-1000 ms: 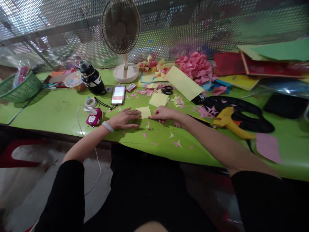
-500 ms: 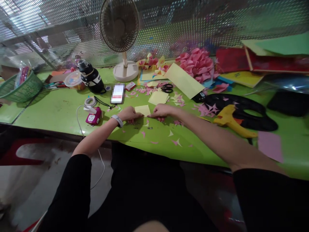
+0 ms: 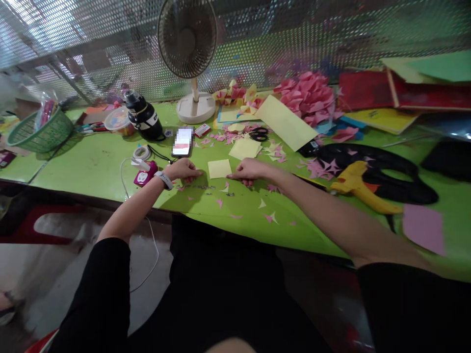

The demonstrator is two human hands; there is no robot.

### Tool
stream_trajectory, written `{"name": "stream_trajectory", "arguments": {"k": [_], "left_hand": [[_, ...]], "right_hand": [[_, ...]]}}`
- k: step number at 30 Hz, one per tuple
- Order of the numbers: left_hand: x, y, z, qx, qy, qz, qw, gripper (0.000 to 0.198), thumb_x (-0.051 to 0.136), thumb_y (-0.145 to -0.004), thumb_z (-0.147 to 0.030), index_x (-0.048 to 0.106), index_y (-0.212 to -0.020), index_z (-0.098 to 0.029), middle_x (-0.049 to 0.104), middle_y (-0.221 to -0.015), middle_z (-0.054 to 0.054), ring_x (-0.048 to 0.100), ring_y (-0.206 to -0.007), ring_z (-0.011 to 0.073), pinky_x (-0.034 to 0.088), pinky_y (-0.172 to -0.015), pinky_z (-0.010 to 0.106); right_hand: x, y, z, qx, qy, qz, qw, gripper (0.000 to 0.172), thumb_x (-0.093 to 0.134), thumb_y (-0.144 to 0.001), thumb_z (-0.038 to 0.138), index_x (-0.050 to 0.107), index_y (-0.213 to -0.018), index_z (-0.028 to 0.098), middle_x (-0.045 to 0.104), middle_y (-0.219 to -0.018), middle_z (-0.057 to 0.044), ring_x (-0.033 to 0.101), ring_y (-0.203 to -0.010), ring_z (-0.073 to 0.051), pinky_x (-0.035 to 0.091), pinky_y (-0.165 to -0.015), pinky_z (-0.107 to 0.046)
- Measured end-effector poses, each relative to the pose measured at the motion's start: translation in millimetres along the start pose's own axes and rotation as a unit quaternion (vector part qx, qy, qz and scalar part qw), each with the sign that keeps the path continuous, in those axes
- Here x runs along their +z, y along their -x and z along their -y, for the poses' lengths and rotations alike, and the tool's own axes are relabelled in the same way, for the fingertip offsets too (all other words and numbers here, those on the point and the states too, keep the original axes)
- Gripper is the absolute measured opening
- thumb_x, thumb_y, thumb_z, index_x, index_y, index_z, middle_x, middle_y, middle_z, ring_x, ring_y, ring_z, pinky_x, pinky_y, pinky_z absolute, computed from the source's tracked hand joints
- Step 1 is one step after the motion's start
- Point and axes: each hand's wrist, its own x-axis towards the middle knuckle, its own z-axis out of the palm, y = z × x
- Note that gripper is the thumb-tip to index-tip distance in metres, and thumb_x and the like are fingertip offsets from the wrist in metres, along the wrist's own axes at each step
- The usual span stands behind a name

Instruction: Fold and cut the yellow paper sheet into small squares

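Note:
A small square of yellow paper [image 3: 220, 169] lies on the green tabletop between my hands. My right hand [image 3: 250, 170] has its thumb and forefinger closed on the paper's right corner, the other fingers curled below. To the left, apart from the paper, is my left hand [image 3: 184, 170], its forefinger stretched toward the sheet and the other fingers loosely bent, with nothing seen in it. Another stack of yellow paper [image 3: 245, 148] sits just behind the right hand. Pink and yellow paper scraps [image 3: 220, 203] are scattered in front of both hands.
Black scissors [image 3: 259, 134], a phone [image 3: 182, 142] and a fan [image 3: 196, 109] stand or lie behind the hands. On the left are a pink power adapter [image 3: 144, 174] and a black bottle [image 3: 143, 117]. A yellow glue gun [image 3: 362, 189] lies right; pink paper pieces [image 3: 307, 98] are heaped behind.
My left hand has come off the yellow paper and moved left. The right hand stays at the paper's right corner. The whole view has shifted slightly.

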Motion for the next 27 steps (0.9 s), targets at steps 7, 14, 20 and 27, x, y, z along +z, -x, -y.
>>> {"name": "stream_trajectory", "arguments": {"k": [7, 14, 20, 27], "left_hand": [[26.5, -23, -21, 0.155, -0.126, -0.172, 0.965, 0.050, 0.093, -0.074, -0.044, 0.070, -0.108, -0.015, 0.067, -0.122, 0.015, 0.064, -0.101, 0.0258, 0.052, -0.086, 0.038], [20.9, -42, -20, 0.151, -0.068, -0.099, 0.981, 0.042, 0.094, -0.069, -0.040, 0.065, -0.089, -0.017, 0.067, -0.103, 0.010, 0.060, -0.084, 0.0205, 0.050, -0.074, 0.034], [25.2, -38, -15, 0.146, 0.080, -0.053, 0.985, 0.027, 0.088, -0.079, -0.033, 0.069, -0.087, -0.015, 0.075, -0.087, 0.006, 0.067, -0.074, 0.0171, 0.053, -0.069, 0.032], [22.7, -36, -15, 0.170, 0.154, -0.019, 0.973, 0.038, 0.089, -0.080, -0.026, 0.078, -0.114, -0.013, 0.082, -0.101, 0.011, 0.076, -0.083, 0.0177, 0.062, -0.075, 0.031]], "right_hand": [[-6, 46, -25, -0.054, 0.071, -0.112, 0.990, 0.041, 0.070, -0.097, 0.059, 0.068, -0.084, 0.020, 0.075, -0.084, -0.011, 0.069, -0.067, -0.021, 0.058, -0.065, -0.038], [-38, 93, -83, -0.011, 0.301, -0.240, 0.923, 0.029, 0.073, -0.091, 0.047, 0.069, -0.101, 0.021, 0.073, -0.115, -0.022, 0.068, -0.105, -0.043, 0.052, -0.073, -0.048], [-32, 94, -90, -0.014, 0.300, -0.224, 0.927, 0.019, 0.065, -0.097, 0.041, 0.064, -0.092, 0.023, 0.074, -0.105, -0.018, 0.069, -0.103, -0.039, 0.049, -0.076, -0.045], [-20, 87, -92, -0.073, 0.289, -0.262, 0.918, 0.023, 0.059, -0.101, 0.044, 0.068, -0.103, 0.023, 0.075, -0.112, -0.014, 0.070, -0.103, -0.035, 0.055, -0.078, -0.046]]}}
